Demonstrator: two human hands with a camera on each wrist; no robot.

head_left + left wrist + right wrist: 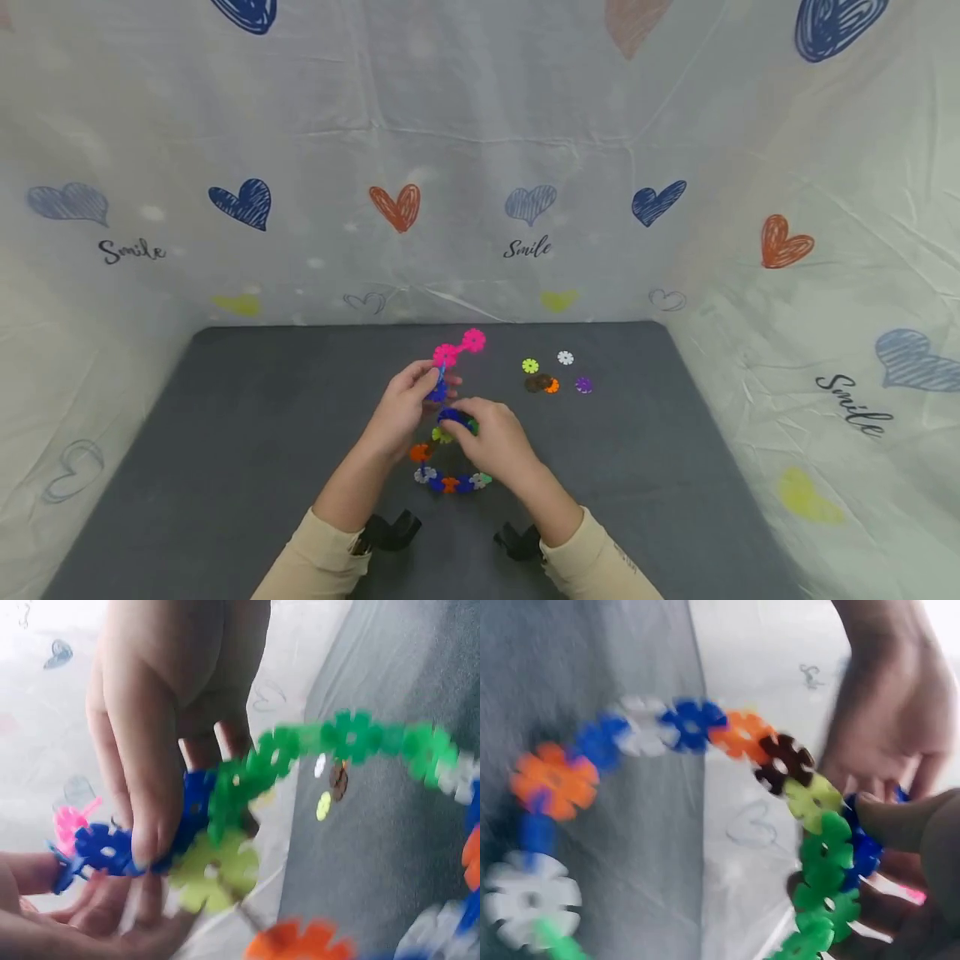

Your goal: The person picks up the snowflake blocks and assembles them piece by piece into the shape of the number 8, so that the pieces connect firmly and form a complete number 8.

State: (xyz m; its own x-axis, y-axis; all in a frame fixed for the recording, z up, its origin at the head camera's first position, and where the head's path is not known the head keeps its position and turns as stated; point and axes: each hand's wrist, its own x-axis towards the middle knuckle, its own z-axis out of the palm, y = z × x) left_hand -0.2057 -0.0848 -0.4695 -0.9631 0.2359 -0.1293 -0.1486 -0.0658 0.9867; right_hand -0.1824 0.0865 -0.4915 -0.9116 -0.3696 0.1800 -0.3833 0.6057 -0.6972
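Observation:
My left hand [401, 408] grips a blue flower-shaped interlocking disc [438, 392] at the end of a short strip. Two pink discs [474, 340] stick out beyond its fingers, away from me. Just below it, my right hand [495, 437] pinches dark blue discs [866, 851] between thumb and fingers. These adjoin a yellow-green disc [195, 881] and green discs [341, 746] of a ring-shaped chain. Orange, brown, white and blue discs continue the ring, with an orange disc [555, 780] in the right wrist view. Fingers partly hide where the blue discs meet.
Loose discs lie on the dark grey table [285, 417] right of the hands: a yellow-green disc [530, 366], a white disc [566, 357], a purple disc [583, 385], an orange disc [552, 386] and brown discs [536, 383]. A heart-printed curtain [465, 275] stands behind the table.

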